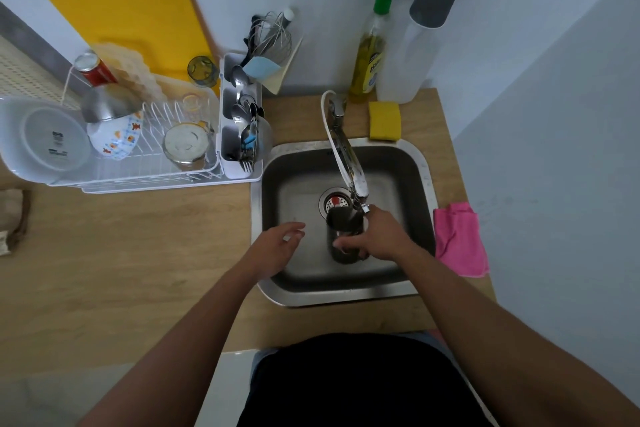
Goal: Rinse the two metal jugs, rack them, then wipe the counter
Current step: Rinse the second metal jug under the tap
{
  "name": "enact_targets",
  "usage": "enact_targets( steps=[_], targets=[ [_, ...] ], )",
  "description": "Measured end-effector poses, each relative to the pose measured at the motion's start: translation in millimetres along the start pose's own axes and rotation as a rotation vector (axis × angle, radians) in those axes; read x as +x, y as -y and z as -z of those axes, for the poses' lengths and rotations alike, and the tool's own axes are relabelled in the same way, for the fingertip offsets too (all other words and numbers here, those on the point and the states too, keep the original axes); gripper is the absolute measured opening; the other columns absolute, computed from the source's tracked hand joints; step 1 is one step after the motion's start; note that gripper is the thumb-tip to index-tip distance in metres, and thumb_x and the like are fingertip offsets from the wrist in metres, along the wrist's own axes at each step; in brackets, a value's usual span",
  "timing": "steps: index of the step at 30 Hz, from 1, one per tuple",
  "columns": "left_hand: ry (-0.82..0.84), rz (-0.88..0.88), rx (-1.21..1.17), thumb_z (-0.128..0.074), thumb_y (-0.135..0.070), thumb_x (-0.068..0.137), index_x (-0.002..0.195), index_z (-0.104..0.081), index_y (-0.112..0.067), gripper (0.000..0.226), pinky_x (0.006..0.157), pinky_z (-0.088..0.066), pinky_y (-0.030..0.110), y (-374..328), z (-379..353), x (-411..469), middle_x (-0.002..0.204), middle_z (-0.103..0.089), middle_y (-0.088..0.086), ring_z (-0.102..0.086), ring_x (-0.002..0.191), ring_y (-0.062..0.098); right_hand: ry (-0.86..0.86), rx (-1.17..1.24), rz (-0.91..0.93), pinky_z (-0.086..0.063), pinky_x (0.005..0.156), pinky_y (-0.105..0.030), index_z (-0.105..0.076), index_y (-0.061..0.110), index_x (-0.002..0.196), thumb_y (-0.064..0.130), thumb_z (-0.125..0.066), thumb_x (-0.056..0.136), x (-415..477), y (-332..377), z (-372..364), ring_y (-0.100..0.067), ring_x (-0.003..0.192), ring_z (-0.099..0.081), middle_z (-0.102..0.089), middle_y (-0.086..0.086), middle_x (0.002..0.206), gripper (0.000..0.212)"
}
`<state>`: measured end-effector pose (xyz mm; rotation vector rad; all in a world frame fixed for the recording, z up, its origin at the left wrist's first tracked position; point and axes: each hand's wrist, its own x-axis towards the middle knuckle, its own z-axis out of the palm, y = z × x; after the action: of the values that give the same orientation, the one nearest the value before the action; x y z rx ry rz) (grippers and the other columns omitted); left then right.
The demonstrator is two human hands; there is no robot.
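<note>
A metal jug [343, 222] stands upright in the steel sink [412, 163], its dark mouth right under the tap's spout [358, 192]. My right hand [379, 236] grips the jug from the right side. My left hand [278, 243] hovers over the sink's left part, fingers spread, holding nothing. A second metal jug [183, 146] lies on its side in the white dish rack [145, 180] on the left. A pink cloth [459, 239] hangs over the counter's right edge beside the sink.
The rack also holds a plastic tub [45, 139], bowls, glasses and a cutlery caddy [239, 135]. A yellow sponge [384, 121], dish soap bottle [370, 55] and tall white bottle [419, 35] stand behind the sink. Wooden counter [121, 253] stretches left.
</note>
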<state>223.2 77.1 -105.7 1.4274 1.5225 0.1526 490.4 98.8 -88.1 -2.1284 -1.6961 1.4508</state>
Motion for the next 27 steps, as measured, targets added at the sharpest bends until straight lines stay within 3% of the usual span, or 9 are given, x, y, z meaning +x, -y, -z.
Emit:
enact_targets(
  steps=[4, 7, 9, 12, 14, 18, 20, 22, 27],
  targets=[
    [0.014, 0.021, -0.019, -0.053, -0.036, 0.116, 0.155, -0.061, -0.03, 0.04, 0.118, -0.053, 0.044, 2, -3, -2, 0.146, -0.073, -0.004, -0.071, 0.129, 0.019, -0.113, 0.021, -0.007, -0.072, 0.075, -0.037, -0.06, 0.02, 0.145, 0.046, -0.103, 0.075, 2, 0, -4, -0.025, 0.094, -0.081, -0.068, -0.005, 0.134, 0.086],
    [0.03, 0.013, -0.02, -0.053, -0.035, 0.116, 0.155, -0.061, -0.029, 0.04, 0.113, -0.054, 0.038, 2, -3, -2, 0.145, -0.074, -0.005, -0.072, 0.124, 0.016, -0.078, 0.03, 0.009, -0.065, 0.06, -0.021, -0.063, 0.021, 0.135, 0.042, -0.102, 0.079, -1, -1, -7, -0.016, 0.071, -0.081, -0.07, 0.002, 0.119, 0.071],
    [0.037, 0.01, -0.027, -0.053, -0.034, 0.116, 0.156, -0.06, -0.028, 0.04, 0.107, -0.054, 0.033, 1, -2, -2, 0.145, -0.073, -0.005, -0.074, 0.118, 0.013, -0.207, 0.102, -0.006, -0.069, 0.063, -0.028, -0.066, 0.024, 0.137, 0.047, -0.102, 0.077, 2, -1, -9, -0.019, 0.075, -0.081, -0.069, 0.002, 0.126, 0.074],
    [0.05, 0.009, -0.034, -0.053, -0.034, 0.116, 0.155, -0.06, -0.028, 0.04, 0.102, -0.056, 0.032, -1, 1, -3, 0.144, -0.073, -0.005, -0.074, 0.113, 0.01, -0.083, 0.031, -0.013, -0.069, 0.068, -0.03, -0.065, 0.027, 0.12, 0.046, -0.105, 0.073, 2, 3, -6, -0.017, 0.072, -0.081, -0.076, 0.003, 0.107, 0.064],
    [0.054, 0.0, -0.026, -0.053, -0.034, 0.116, 0.155, -0.06, -0.03, 0.04, 0.104, -0.058, 0.035, 0, 3, -2, 0.144, -0.073, -0.006, -0.074, 0.113, 0.008, -0.057, 0.067, -0.022, -0.064, 0.06, -0.022, -0.064, 0.026, 0.13, 0.045, -0.103, 0.077, 2, 2, -7, -0.014, 0.065, -0.081, -0.075, 0.006, 0.106, 0.069],
    [0.055, -0.003, -0.043, -0.053, -0.035, 0.116, 0.154, -0.061, -0.031, 0.039, 0.105, -0.06, 0.037, -5, 5, -1, 0.142, -0.074, -0.007, -0.075, 0.112, 0.008, -0.131, 0.042, -0.028, -0.072, 0.08, -0.043, -0.066, 0.025, 0.136, 0.056, -0.105, 0.065, 12, 0, -9, -0.027, 0.088, -0.082, -0.076, -0.005, 0.125, 0.087],
    [0.067, -0.008, -0.026, -0.053, -0.037, 0.115, 0.153, -0.061, -0.032, 0.039, 0.107, -0.059, 0.04, -6, 7, -2, 0.142, -0.073, -0.008, -0.075, 0.114, 0.008, -0.052, 0.031, -0.022, -0.069, 0.077, -0.03, -0.065, 0.023, 0.135, 0.05, -0.104, 0.071, 13, 2, -10, -0.022, 0.088, -0.082, -0.078, -0.002, 0.121, 0.079],
    [0.07, -0.014, -0.018, -0.053, -0.038, 0.115, 0.153, -0.061, -0.033, 0.039, 0.108, -0.059, 0.042, -7, 6, -2, 0.142, -0.073, -0.008, -0.074, 0.114, 0.008, -0.104, 0.122, -0.026, -0.059, 0.058, -0.014, -0.066, 0.023, 0.136, 0.043, -0.102, 0.079, 13, 1, -8, -0.015, 0.076, -0.08, -0.074, 0.002, 0.117, 0.07],
    [0.074, -0.002, -0.032, -0.053, -0.039, 0.115, 0.152, -0.062, -0.033, 0.038, 0.107, -0.059, 0.041, -6, 8, -5, 0.142, -0.073, -0.006, -0.075, 0.113, 0.008, -0.017, 0.12, -0.023, -0.061, 0.057, -0.019, -0.069, 0.024, 0.122, 0.043, -0.104, 0.076, 13, -5, -6, -0.009, 0.06, -0.078, -0.079, 0.004, 0.102, 0.061]
  ],
)
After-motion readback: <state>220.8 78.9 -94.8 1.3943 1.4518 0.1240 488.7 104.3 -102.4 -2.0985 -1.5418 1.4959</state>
